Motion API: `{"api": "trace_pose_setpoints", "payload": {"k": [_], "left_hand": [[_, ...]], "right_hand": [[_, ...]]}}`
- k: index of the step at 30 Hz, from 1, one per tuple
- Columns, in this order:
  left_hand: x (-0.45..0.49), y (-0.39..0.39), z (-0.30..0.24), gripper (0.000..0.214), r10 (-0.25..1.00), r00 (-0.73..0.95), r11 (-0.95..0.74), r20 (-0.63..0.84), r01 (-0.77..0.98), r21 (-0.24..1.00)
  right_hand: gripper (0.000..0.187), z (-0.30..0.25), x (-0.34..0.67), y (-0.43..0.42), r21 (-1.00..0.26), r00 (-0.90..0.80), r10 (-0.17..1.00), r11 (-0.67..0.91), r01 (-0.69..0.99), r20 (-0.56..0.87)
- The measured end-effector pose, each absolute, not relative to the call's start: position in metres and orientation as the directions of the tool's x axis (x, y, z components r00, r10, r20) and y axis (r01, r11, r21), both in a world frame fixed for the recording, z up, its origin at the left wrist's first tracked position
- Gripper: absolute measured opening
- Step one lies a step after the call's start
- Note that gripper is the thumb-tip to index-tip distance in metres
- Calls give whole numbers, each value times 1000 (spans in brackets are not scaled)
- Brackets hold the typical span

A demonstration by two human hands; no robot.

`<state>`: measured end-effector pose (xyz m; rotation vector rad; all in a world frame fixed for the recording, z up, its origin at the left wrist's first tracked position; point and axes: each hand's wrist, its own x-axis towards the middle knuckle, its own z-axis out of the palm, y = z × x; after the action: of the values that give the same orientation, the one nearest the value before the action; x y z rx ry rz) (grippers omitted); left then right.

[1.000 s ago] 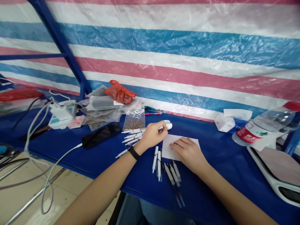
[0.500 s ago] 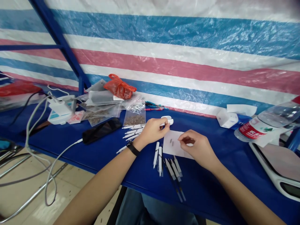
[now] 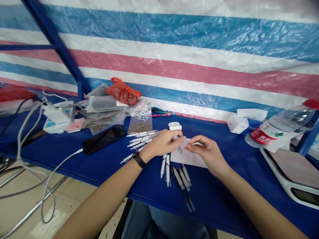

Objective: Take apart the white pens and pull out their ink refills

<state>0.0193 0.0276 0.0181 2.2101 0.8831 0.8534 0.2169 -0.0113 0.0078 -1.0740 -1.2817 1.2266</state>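
Our left hand (image 3: 163,143) curls closed, its fingertips on a white plastic part (image 3: 174,126) that stands up just past them. Our right hand (image 3: 208,154) pinches thumb and fingers together just beside it, over a white paper (image 3: 193,159); we cannot tell if it holds anything. Small dark strips (image 3: 181,151) lie on the paper. White pens (image 3: 142,137) fan out under our left wrist, and more pens (image 3: 165,169) and black-tipped refills (image 3: 183,186) lie below the paper. Farther off are a seed bag (image 3: 139,121), a black pouch (image 3: 103,139), a water bottle (image 3: 261,139) and a scale (image 3: 291,176). All sit on a blue table (image 3: 224,196) before a striped tarp (image 3: 174,56).
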Motion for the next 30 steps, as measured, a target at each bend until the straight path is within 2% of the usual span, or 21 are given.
{"api": "trace_pose_setpoints", "payload": {"k": [4, 7, 9, 11, 13, 16, 25, 30], "left_hand": [[25, 21, 22, 30, 738, 594, -594, 321, 344, 727], [28, 18, 23, 27, 737, 604, -571, 303, 317, 757], [28, 18, 23, 28, 738, 608, -566, 292, 324, 758], [27, 18, 23, 31, 732, 621, -575, 280, 343, 743], [26, 18, 25, 32, 727, 631, -582, 273, 355, 731], [26, 17, 27, 28, 730, 633, -574, 260, 360, 736], [27, 18, 25, 13, 749, 622, -559, 230, 405, 724], [23, 18, 28, 12, 770, 570, -593, 287, 474, 651]], "right_hand": [[28, 10, 215, -17, -922, -24, 930, 366, 125, 366], [17, 12, 208, -27, -726, -78, 795, 585, 362, 601], [15, 13, 204, -30, -599, -116, 720, 646, 473, 684], [16, 12, 202, -30, -552, -113, 690, 656, 515, 715], [15, 11, 202, -28, -556, -95, 693, 646, 523, 715], [15, 10, 207, -25, -543, -103, 688, 648, 534, 719], [19, 10, 208, -20, -395, -198, 616, 685, 612, 762], [13, 30, 209, -54, -305, -164, 632, 565, 766, 757]]}}
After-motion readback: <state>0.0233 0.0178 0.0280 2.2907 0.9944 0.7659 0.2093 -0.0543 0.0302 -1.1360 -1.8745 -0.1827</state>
